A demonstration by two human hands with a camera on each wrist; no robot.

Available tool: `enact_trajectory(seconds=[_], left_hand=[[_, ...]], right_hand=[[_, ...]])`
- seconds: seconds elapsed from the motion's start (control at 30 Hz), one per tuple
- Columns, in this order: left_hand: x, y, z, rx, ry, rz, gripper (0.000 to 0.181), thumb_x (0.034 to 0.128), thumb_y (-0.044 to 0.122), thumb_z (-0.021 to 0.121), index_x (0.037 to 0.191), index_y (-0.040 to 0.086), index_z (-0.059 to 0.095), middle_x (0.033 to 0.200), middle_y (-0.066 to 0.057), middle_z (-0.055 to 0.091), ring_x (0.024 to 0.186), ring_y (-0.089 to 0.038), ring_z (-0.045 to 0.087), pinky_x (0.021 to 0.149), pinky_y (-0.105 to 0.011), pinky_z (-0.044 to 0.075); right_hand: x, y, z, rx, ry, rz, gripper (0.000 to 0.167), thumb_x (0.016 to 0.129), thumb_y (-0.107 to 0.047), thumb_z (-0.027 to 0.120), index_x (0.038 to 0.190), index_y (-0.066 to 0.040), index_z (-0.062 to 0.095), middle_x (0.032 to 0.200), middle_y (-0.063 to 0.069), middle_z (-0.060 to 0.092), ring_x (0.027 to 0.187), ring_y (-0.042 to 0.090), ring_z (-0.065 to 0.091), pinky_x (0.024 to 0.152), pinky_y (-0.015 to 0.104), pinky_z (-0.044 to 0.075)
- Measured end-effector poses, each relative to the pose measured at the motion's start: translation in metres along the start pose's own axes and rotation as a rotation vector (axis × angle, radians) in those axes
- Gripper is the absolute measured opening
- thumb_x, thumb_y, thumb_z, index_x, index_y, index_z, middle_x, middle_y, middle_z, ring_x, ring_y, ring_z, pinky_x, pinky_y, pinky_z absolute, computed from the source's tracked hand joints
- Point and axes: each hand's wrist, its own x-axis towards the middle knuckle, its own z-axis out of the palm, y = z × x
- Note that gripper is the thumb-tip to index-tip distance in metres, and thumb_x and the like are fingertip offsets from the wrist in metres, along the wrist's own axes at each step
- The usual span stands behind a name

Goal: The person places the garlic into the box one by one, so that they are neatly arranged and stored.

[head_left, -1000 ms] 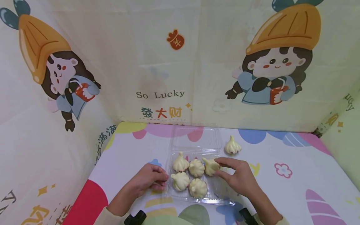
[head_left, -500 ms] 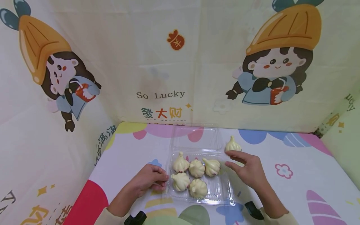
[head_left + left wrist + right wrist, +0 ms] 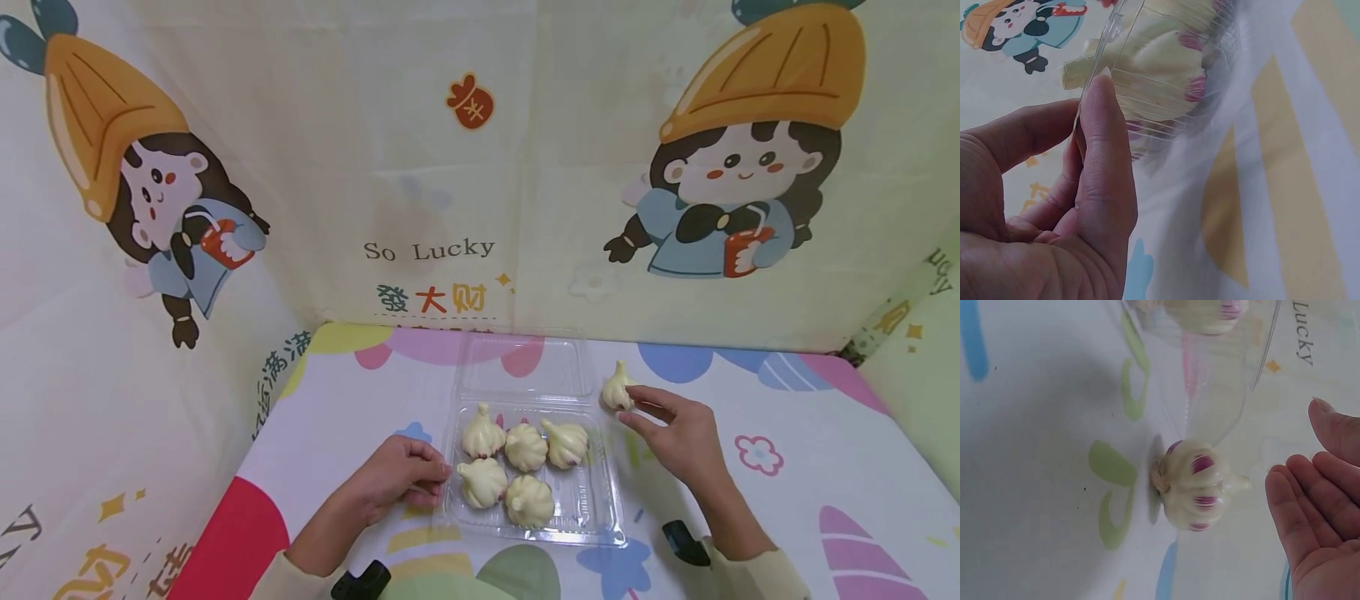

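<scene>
A clear plastic clamshell box lies with its lid folded back on the table. Several white garlic bulbs sit inside it in two rows. My left hand pinches the box's left rim between thumb and fingers; the left wrist view shows the rim in that pinch. Beyond the box's right side, a single garlic bulb stands on the table. My right hand is at this bulb's right side, thumb and fingers apart. In the right wrist view the bulb is upright, with a gap to the fingers.
The transparent lid lies flat behind the box, near the printed cloth backdrop. A patterned cloth covers the table. Black wrist straps show at both sleeves.
My right hand has left the bulb at the box's upper right and moved right and away from me to the single bulb outside. The left hand stays at the rim.
</scene>
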Motion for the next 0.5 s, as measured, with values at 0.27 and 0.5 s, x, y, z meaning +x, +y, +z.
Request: enact_trajectory(seconds=[0.27, 0.5], left_hand=[[0.0, 0.002, 0.001, -0.005, -0.003, -0.006, 0.013, 0.0938, 0.008, 0.074, 0.096, -0.004, 0.071, 0.071, -0.002, 0.069, 0.064, -0.011, 0.07, 0.064, -0.026, 0.064], [-0.001, 0.001, 0.0, -0.002, -0.002, -0.004, 0.013, 0.094, 0.009, 0.074, 0.097, -0.004, 0.071, 0.072, -0.003, 0.069, 0.064, -0.011, 0.07, 0.065, -0.026, 0.065]], right_hand=[[0.009, 0.007, -0.001, -0.049, 0.042, 0.053, 0.043, 0.085, -0.009, 0.086, 0.125, 0.001, 0.073, 0.124, 0.026, 0.073, 0.112, 0.045, 0.072, 0.073, -0.006, 0.042], [0.017, 0.013, -0.002, -0.134, 0.036, 0.085, 0.05, 0.087, -0.014, 0.085, 0.131, 0.002, 0.069, 0.132, 0.026, 0.069, 0.117, 0.045, 0.07, 0.092, 0.048, 0.062]])
